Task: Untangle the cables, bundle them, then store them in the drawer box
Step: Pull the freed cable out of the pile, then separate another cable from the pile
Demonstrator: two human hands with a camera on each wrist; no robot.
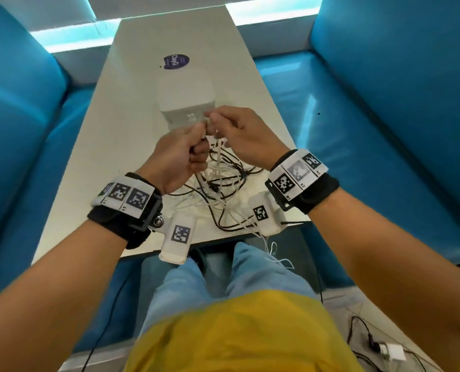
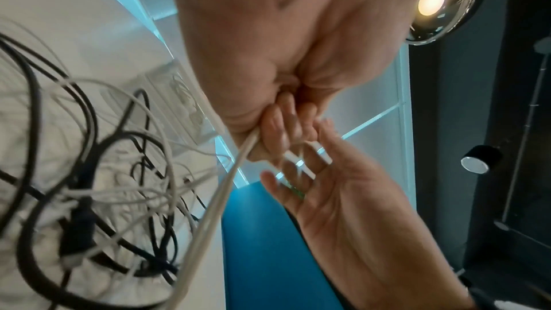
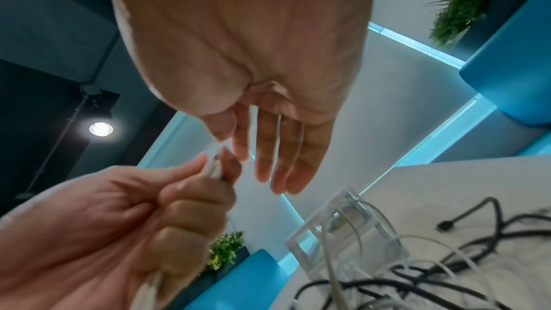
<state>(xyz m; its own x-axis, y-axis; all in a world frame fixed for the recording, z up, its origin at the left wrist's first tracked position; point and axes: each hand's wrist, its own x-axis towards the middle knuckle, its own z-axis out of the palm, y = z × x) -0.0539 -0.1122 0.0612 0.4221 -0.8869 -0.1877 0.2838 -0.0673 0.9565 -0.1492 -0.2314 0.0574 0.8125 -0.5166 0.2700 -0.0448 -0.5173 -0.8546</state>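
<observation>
A tangle of black and white cables (image 1: 223, 191) lies on the white table (image 1: 127, 135), in front of the small white drawer box (image 1: 183, 103). My left hand (image 1: 196, 146) is raised above the tangle in a fist and grips a folded white cable (image 1: 218, 154) that hangs down into the pile. In the left wrist view that white cable (image 2: 226, 180) leaves the fist (image 2: 268, 140). My right hand (image 1: 215, 120) is close against the left. Its fingers (image 3: 268, 154) are straight and spread, beside the cable ends (image 3: 216, 169) that stick out of the left fist.
Blue padded benches (image 1: 22, 135) (image 1: 390, 116) run along both sides of the narrow table. A purple sticker (image 1: 176, 61) lies beyond the drawer box. White cable strands hang over the near table edge (image 1: 269, 248). A charger with a black cable (image 1: 390, 350) lies on the floor at the right.
</observation>
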